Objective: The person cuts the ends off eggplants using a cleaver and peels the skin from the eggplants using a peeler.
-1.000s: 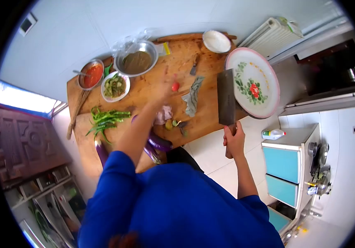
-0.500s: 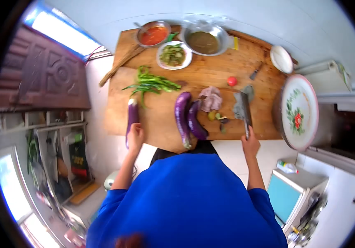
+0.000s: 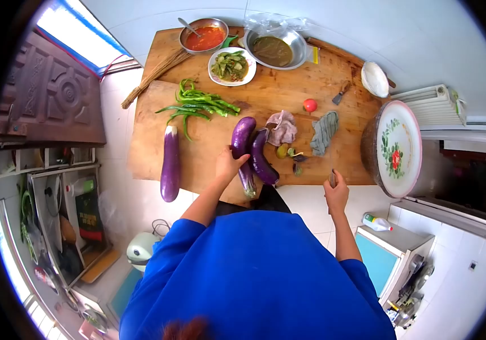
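My left hand (image 3: 231, 165) is closed around the middle of a curved purple eggplant (image 3: 243, 129) near the front of the wooden table. A second curved eggplant (image 3: 262, 161) lies just to its right. Farther left, another eggplant (image 3: 170, 167), straighter and with a pale bare top, rests alone by the table's front edge. At the front right, my right hand (image 3: 337, 192) grips a kitchen knife (image 3: 333, 177); its blade is turned nearly edge-on and barely shows. Green trimmings (image 3: 298, 160) and a yellowish piece lie between the eggplants and this hand.
Long green peppers (image 3: 200, 105) lie at the left of the table (image 3: 209, 147). Behind them are a bowl of red sauce (image 3: 206, 37), a plate of green vegetables (image 3: 231, 66) and a metal basin (image 3: 281, 51). A pink cloth (image 3: 282, 128), grey cloth (image 3: 325, 133), tomato (image 3: 309, 105) and floral lid (image 3: 395, 150) are rightward.
My left hand has let go of the left eggplant and moved right onto the middle one. My right hand has lowered the knife, turning its blade away from the grey cloth.
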Motion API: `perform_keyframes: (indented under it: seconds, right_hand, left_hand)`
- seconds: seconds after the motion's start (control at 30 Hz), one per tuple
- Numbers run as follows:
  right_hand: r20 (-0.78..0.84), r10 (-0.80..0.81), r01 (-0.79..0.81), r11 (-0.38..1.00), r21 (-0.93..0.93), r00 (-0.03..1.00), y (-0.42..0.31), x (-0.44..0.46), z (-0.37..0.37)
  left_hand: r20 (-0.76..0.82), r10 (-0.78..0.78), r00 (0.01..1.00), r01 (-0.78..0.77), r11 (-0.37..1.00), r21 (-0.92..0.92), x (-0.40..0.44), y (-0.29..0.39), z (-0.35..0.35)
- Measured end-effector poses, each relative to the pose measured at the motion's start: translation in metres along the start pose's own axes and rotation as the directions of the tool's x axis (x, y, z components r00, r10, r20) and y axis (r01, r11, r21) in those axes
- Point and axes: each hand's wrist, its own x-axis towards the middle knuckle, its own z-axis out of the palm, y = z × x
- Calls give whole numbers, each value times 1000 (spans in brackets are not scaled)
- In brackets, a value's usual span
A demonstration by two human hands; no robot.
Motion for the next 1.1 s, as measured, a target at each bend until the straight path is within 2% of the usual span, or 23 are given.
perform_keyframes:
  seconds: [0.03, 0.1, 0.13, 0.17, 0.2, 0.23, 0.3, 0.33, 0.37, 0.43, 0.5, 0.6, 0.63, 0.73, 0.77, 0.87, 0.9, 0.93, 0.97, 1.0, 1.03, 1.07, 1.1]
  right_hand:
    - [41, 58, -60, 997, 45, 997, -2, -4, -2]
    - [15, 31, -32, 996, 88, 999, -5, -12, -6]
    - [34, 20, -25, 990, 142, 999, -10, -19, -10]
    - [61, 8, -19, 981, 193, 998, -15, -26, -14]
    - [62, 16, -28, 980, 196, 998, -26, -32, -19]
    - [122, 29, -63, 958, 281, 992, -39, -39, -24]
    - [193, 47, -115, 927, 357, 980, -55, -55, -27]
    - [289, 2, -127, 901, 415, 957, -60, -59, -26]
    - [379, -52, -143, 871, 470, 924, -66, -62, -23]
    - [470, -132, -89, 904, 419, 873, -82, -68, -17]
    - [445, -331, 182, 921, 345, 832, -91, -72, -4]
    - [585, -356, 233, 932, 278, 729, -108, -75, 7]
    - [587, -358, 235, 932, 277, 727, -109, -76, 12]
    - [508, -563, 527, 818, 230, 653, -100, -78, 33]
    - [511, -563, 530, 817, 227, 649, -94, -77, 40]
    - [498, -647, 678, 720, 149, 578, -91, -77, 45]
    - [517, -632, 708, 703, 68, 577, -93, -78, 42]
    - [531, -633, 747, 664, 0, 563, -97, -77, 41]
    - [527, -629, 752, 658, -30, 571, -91, -77, 44]
    - [531, -702, 727, 653, 212, 475, -81, -63, 56]
    - [528, -764, 650, 620, 440, 371, -70, -49, 68]
    - [571, -732, 637, 648, 417, 372, -84, -43, 73]
    - [595, -707, 662, 658, 358, 382, -110, -41, 75]
  left_hand:
    - [6, 10, 1000, -10, 1000, -4, 5, 1, 1]
    - [94, -167, 981, 177, 978, -109, 8, 3, -2]
    - [131, -248, 960, 280, 869, -407, 1, 9, -13]
    - [129, -255, 958, 283, 787, -549, -6, 12, -21]
    - [63, -230, 971, 218, 750, -625, -14, 15, -30]
    - [-4, -212, 977, 150, 707, -691, -23, 15, -38]
    - [-49, -184, 982, 65, 566, -822, -31, 3, -49]
    - [-76, -273, 959, 97, 567, -818, -34, 0, -51]
    - [-76, -275, 958, 99, 568, -817, -37, -2, -51]
    - [-192, -445, 875, 78, 521, -850, -45, -4, -54]
    - [-153, -451, 879, 93, 478, -873, -47, -24, -56]
    - [-133, -540, 831, 58, 321, -945, -53, -36, -57]
    - [-134, -543, 829, 56, 319, -946, -54, -36, -55]
    - [-123, -587, 800, 23, 235, -972, -57, -35, -47]
    - [-122, -590, 798, 22, 230, -973, -57, -35, -46]
    - [-162, -622, 766, 3, 255, -967, -60, -25, -43]
    - [-183, -626, 758, -14, 265, -964, -61, -21, -43]
    - [-222, -633, 742, -52, 276, -960, -60, -17, -45]
    - [-264, -564, 782, -164, 222, -961, -63, -17, -40]
    - [-474, -487, 734, -316, 373, -872, -54, -30, -31]
    - [-460, -465, 757, -190, 516, -835, -46, -51, -25]
    - [-570, -512, 643, -262, 552, -792, -37, -63, -2]
    - [-557, -519, 649, -320, 477, -818, -46, -49, -9]
